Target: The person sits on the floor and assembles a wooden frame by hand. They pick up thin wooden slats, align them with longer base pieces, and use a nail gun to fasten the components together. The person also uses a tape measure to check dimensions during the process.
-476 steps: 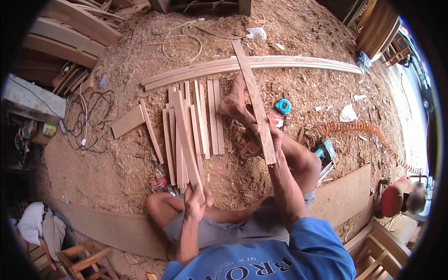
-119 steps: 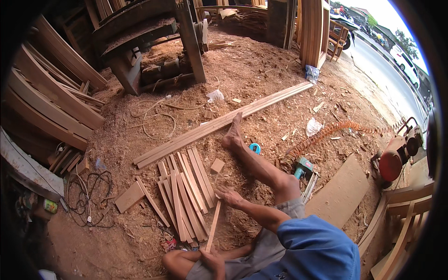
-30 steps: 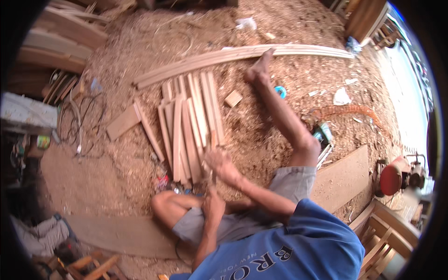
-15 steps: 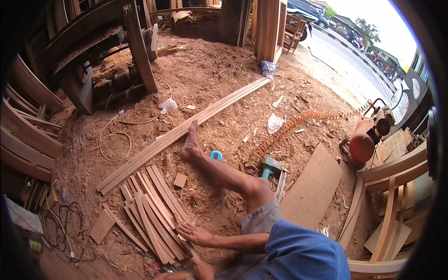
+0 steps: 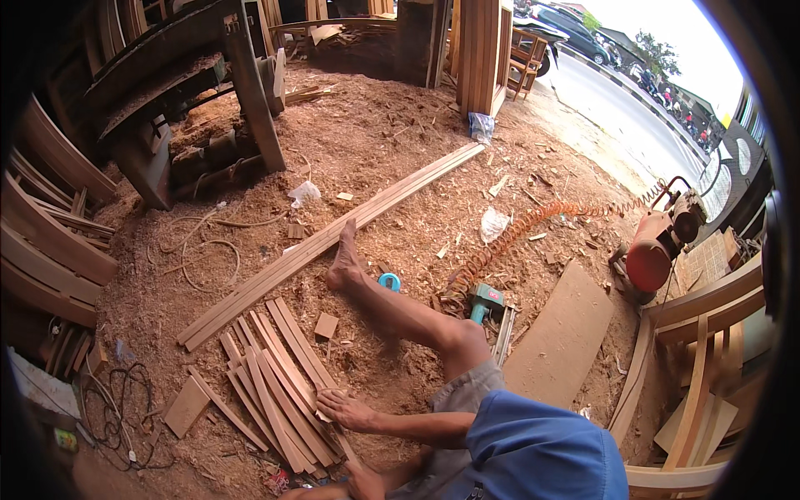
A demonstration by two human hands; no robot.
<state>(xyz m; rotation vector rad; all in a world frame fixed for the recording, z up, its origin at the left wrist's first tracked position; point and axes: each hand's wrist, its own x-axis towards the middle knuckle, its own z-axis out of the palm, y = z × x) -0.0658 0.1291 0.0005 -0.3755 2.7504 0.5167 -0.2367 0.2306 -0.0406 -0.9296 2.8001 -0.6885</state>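
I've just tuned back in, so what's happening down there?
A person seated on shaving-covered ground has both hands on a narrow wooden strip. The left hand holds its near end; the right hand lies over its far part, hiding whatever is under the palm. More strips lie loosely bunched on the left, with long boards beyond them.

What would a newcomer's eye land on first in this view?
Probably the orange coiled hose, snaking across the wood shavings right of centre toward a red tank. The blue shirt also stands out at the lower right of centre. Then come the fanned wooden strips at lower left, with the right hand beside them and the left hand near the bottom edge.
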